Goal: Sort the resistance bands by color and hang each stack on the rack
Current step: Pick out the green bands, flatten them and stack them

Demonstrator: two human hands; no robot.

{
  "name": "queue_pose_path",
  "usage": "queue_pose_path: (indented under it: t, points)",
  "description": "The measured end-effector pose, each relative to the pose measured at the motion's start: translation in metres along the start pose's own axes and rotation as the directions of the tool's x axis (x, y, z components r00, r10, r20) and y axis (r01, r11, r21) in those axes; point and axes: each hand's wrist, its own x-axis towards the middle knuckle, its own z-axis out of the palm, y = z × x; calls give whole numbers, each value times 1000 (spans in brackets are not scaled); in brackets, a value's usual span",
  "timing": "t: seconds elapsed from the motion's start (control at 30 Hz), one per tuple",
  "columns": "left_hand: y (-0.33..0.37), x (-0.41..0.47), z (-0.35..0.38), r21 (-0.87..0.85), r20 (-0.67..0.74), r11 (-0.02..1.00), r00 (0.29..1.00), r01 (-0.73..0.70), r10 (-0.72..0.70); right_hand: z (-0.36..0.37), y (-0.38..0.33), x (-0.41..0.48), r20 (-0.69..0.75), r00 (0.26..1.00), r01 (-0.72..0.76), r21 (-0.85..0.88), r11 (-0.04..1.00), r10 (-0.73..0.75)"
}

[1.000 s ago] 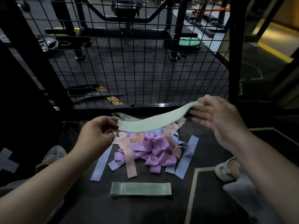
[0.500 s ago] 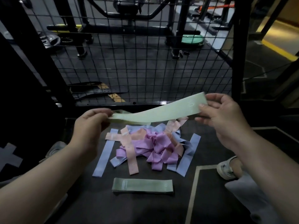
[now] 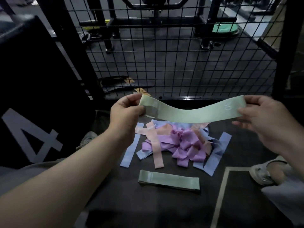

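Both hands' grip pinches green band [image 3: 189, 111] ends

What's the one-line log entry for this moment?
left hand: pinches green band end | right hand: pinches other end | green stack: on floor | mixed pile: unsorted

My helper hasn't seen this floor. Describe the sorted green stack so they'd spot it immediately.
Before the black wire-mesh fence, a jumbled pile of pink, purple and blue bands lies on the dark floor. Just nearer the person, apart from it, lies the green stack. It alone lies flat and squared up; the other green band is held in the air.
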Motion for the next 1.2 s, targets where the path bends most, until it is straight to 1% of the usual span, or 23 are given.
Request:
queue_pose_path:
  t: [0.07,0.17,0.27,0.3,0.37,0.4,0.47,0.53,0.57,0.63,0.67,0.7,0.73,0.8,0.83,0.87,0.9,0.93,0.97,1.03,1.1,1.2]
  points:
    - [2,-1,1,24,31,998,998,60,-61,1,2,-2,16,1000,-23,-62,998,24]
    - [-2,2,0,116,51,981,985,158,-165,1,9,0,79,994,-58,-210,976,76]
    - [-11,0,-4,216,109,959,971,185,-212,2,22,5,142,984,-37,-423,905,107]
    - [-14,0,-6,242,103,950,968,197,-227,2,27,6,156,982,-11,-495,869,102]
    - [-20,-1,-9,294,51,929,967,226,-251,5,39,7,179,979,16,-560,829,102]
    - [-25,-2,-11,327,26,915,965,237,-259,7,46,8,189,974,4,-564,825,125]
    - [-38,-4,-18,397,-29,880,962,261,-273,14,66,14,193,955,-71,-585,808,224]
    - [-56,-6,-27,510,-58,808,950,294,-308,20,93,24,159,940,-123,-671,731,303]
    - [-67,-7,-34,590,-53,753,944,292,-326,23,108,31,134,933,-150,-700,698,335]
    - [-84,-10,-48,751,-42,600,926,277,-375,33,135,37,110,910,-195,-739,645,400]
    - [-93,-10,-52,800,-49,535,919,271,-392,38,152,39,113,898,-196,-763,616,426]
    - [-104,-8,-55,831,-52,492,917,259,-395,43,170,39,121,882,-187,-798,573,456]
    - [-116,-7,-56,844,-61,471,918,258,-393,48,192,39,109,869,-201,-813,546,482]
    - [-143,-7,-55,850,-112,440,915,290,-387,55,230,32,42,881,-244,-813,528,471]
    - [-159,-6,-57,843,-147,432,908,322,-392,59,247,33,12,890,-279,-777,565,456]
    - [-176,-6,-58,825,-186,432,897,364,-400,61,260,31,-15,893,-301,-764,571,451]
    - [-192,-4,-61,808,-217,436,888,397,-406,63,264,25,-65,868,-395,-691,606,491]
    - [-206,-2,-62,795,-245,430,875,428,-417,65,269,22,-85,844,-464,-610,642,529]
    - [-220,1,-64,789,-269,414,861,454,-432,66,279,21,-64,844,-448,-632,633,533]
    - [-239,6,-65,796,-278,377,840,473,-467,66,293,20,-95,849,-451,-643,619,521]
    - [-251,8,-66,781,-308,378,833,497,-460,65,304,20,-121,861,-445,-651,615,495]
    - [-267,10,-70,777,-308,380,830,502,-465,64,315,19,-81,869,-401,-695,597,489]
